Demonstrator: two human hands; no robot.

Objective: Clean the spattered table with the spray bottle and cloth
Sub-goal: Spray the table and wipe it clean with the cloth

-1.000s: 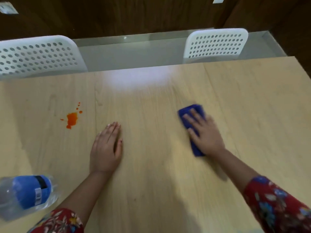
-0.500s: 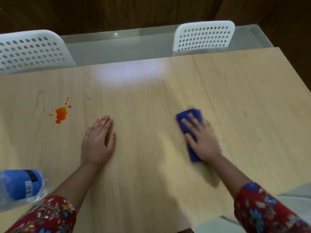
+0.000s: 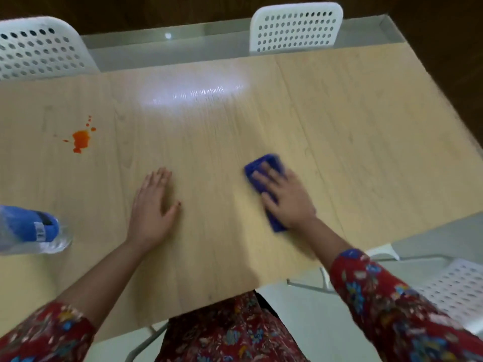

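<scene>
A folded blue cloth [image 3: 262, 167] lies on the light wooden table [image 3: 352, 121], right of centre. My right hand [image 3: 286, 198] presses flat on the cloth with straight fingers. My left hand [image 3: 153, 205] rests flat on the bare table to its left, palm down. An orange spatter [image 3: 81, 140] with small droplets marks the table at the far left. A clear bottle with a blue label [image 3: 31, 228] stands at the left edge, close to me, partly cut off by the frame.
Two white perforated chairs stand behind the table, one at the back left [image 3: 39, 48] and one at the back right [image 3: 296, 27]. A third white chair [image 3: 454, 286] is at my right, beside the table's near edge.
My view has tilted down and back, showing the near table edge and my lap. My right hand has slid the cloth slightly toward me and left. My left hand has stayed flat.
</scene>
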